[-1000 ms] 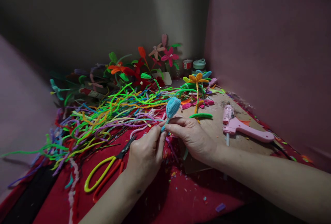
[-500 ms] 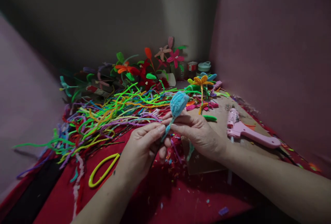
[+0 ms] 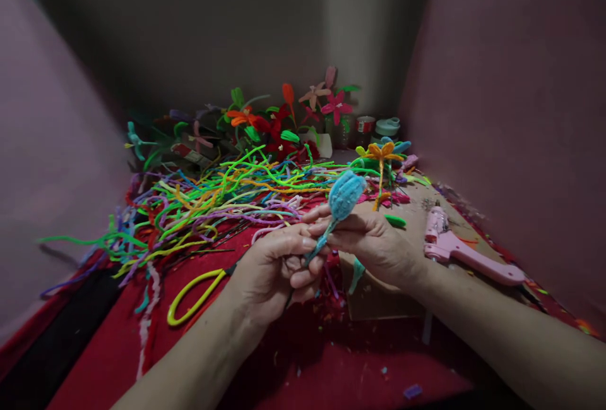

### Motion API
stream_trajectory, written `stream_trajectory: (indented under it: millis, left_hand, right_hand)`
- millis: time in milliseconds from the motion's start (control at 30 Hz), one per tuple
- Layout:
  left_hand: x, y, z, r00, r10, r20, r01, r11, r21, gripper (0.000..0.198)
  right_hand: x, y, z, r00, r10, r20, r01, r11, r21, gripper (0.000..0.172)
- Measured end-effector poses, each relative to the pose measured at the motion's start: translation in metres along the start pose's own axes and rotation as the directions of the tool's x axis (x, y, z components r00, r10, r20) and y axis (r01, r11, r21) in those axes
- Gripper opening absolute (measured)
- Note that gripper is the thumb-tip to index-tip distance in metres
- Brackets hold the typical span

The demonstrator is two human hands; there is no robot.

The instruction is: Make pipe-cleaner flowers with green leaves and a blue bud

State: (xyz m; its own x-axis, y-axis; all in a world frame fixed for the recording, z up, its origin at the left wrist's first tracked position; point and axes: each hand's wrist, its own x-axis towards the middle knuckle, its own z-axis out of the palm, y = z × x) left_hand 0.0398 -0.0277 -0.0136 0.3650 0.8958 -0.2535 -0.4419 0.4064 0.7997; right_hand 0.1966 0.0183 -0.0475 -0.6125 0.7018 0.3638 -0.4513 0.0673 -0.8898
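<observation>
A blue pipe-cleaner flower (image 3: 346,196) with a closed, bud-shaped head is held up over the table, tilted to the right. Its stem is wrapped in blue fuzzy pipe cleaner, and a dark end shows below my left hand (image 3: 279,265). The left thumb and fingers are closed round the lower stem. My right hand (image 3: 374,239) pinches the stem just under the flower head, its fingertips partly hidden behind it. Close by the left wrist lie yellow-handled scissors or pliers (image 3: 196,296), their working end mostly hidden by the hand.
Loose multicoloured pipe cleaners (image 3: 227,189) spread across the red cloth (image 3: 293,359). At right, a pink glue gun (image 3: 473,255) rests on cardboard (image 3: 379,306). An orange pipe-cleaner flower (image 3: 381,152) stands behind the hands. More finished flowers (image 3: 336,107) and a lidded container (image 3: 387,127) are along the back wall.
The whole scene has shifted a little to the right in view. Both hands still hold the blue flower; the left fingers have shifted slightly on the stem.
</observation>
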Motion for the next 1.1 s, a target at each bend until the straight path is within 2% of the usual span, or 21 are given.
stream_trajectory:
  millis: [233, 467, 633, 967, 1100]
  left_hand:
    - [-0.0011, 0.0001, 0.0033, 0.999, 0.009, -0.042, -0.008, 1.0, 0.024, 0.01]
    - [-0.0026, -0.0014, 0.0049, 0.996, 0.032, -0.082, -0.029, 0.999, 0.044, 0.011]
    - [-0.0025, -0.0014, 0.003, 0.997, 0.009, -0.071, -0.008, 1.0, 0.022, 0.009]
    - [-0.0034, -0.0018, 0.007, 0.998, 0.05, -0.043, -0.051, 0.998, -0.021, 0.016]
    - [-0.0012, -0.0024, 0.0037, 0.999, 0.023, -0.033, -0.024, 0.999, -0.031, 0.017]
  right_hand:
    - [-0.001, 0.0022, -0.0041, 1.0, -0.014, 0.009, 0.015, 0.996, -0.086, 0.023]
    - [-0.0011, -0.0009, -0.001, 1.0, -0.003, 0.029, 0.005, 0.998, -0.06, 0.022]
    - [-0.0012, -0.0006, 0.0002, 0.999, 0.043, 0.006, -0.043, 0.999, -0.01, 0.022]
    - [-0.0004, 0.002, -0.0012, 0.998, 0.039, -0.053, -0.039, 0.999, 0.01, 0.017]
    - [-0.0012, 0.0033, -0.0025, 0.999, 0.044, -0.027, -0.044, 0.999, 0.001, 0.019]
